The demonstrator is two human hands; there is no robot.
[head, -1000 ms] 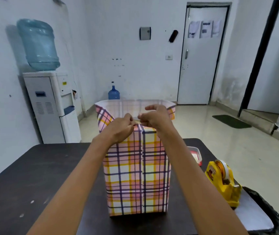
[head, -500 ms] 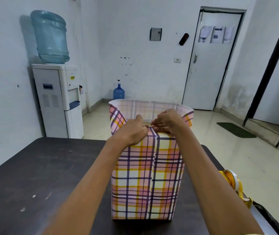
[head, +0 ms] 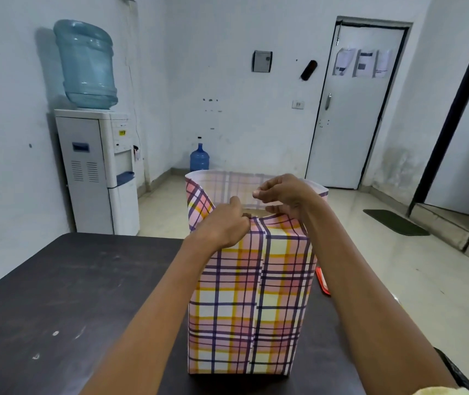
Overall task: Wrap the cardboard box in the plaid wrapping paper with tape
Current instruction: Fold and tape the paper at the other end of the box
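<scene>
- Presently the plaid wrapping paper (head: 236, 309) stands upright on the counter (head: 71, 295), right of centre, formed into a tall sleeve. Its top is open, and the far flap rises above the near edge with its pale inner side showing.
- The cardboard box is covered by the paper, so you cannot see what the sleeve holds.
- Your left grip (head: 229, 223) has its fingers curled over the near top edge at the vertical seam and holds the paper there.
- Your right grip (head: 284, 195) sits just above that edge with its fingers curled. Whether it pinches anything cannot be told.
- A red-rimmed tray (head: 323, 282) lies just right of the paper, mostly hidden by your right forearm, so its contents are unseen.
- The widest stretch of counter lies to your left. On the right, the counter's edge is near the paper.
</scene>
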